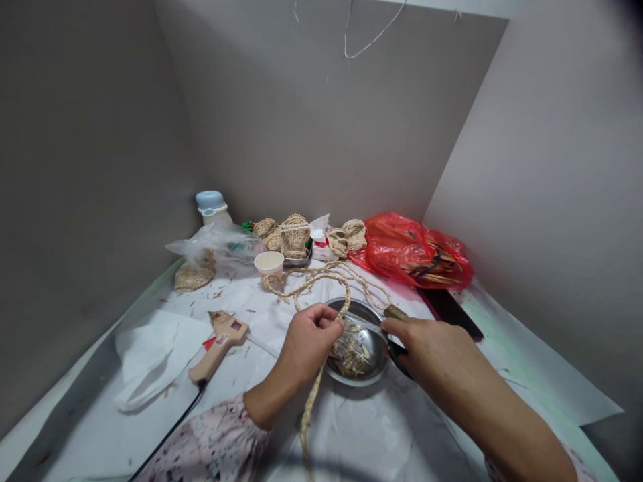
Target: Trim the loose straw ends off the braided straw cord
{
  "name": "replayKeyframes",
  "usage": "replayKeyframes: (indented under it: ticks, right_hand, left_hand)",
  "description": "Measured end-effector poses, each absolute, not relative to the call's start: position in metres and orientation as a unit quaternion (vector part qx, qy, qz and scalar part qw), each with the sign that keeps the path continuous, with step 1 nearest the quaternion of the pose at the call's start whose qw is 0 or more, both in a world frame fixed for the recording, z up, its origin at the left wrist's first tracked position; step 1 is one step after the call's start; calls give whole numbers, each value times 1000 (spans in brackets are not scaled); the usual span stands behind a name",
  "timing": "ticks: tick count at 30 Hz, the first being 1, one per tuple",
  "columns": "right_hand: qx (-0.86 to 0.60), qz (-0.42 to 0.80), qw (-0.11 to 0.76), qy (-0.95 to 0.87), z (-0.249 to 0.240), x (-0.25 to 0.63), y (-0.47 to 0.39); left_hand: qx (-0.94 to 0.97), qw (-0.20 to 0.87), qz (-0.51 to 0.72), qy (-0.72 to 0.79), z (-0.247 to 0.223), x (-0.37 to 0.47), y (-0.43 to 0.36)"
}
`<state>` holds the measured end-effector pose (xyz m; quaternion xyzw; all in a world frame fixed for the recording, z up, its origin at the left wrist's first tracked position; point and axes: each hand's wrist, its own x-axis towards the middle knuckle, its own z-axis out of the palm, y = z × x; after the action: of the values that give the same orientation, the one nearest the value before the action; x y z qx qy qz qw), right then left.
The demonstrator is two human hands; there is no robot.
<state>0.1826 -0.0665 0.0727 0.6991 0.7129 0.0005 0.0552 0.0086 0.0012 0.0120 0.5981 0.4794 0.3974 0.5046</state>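
Observation:
My left hand pinches a braided straw cord between thumb and fingers. The cord hangs down toward me below the hand and loops away across the table above it. My right hand is closed around the black handle of what look like scissors. Their metal blade points left toward the cord, over a round steel bowl. Straw scraps lie in the bowl, beneath both hands. A short brownish piece shows just beyond my right fingers; its kind is unclear.
A glue gun with its cable lies left, beside white paper. Behind stand a paper cup, woven straw pieces, a clear plastic bag and a blue-lidded bottle. A red bag and dark phone are right.

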Motion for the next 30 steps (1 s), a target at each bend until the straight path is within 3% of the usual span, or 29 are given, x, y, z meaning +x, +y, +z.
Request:
replayKeyframes:
  ticks: [30]
  right_hand:
    - [684, 14, 45, 728, 74, 180, -69]
  left_hand:
    - [606, 496, 380, 492, 11, 10, 2]
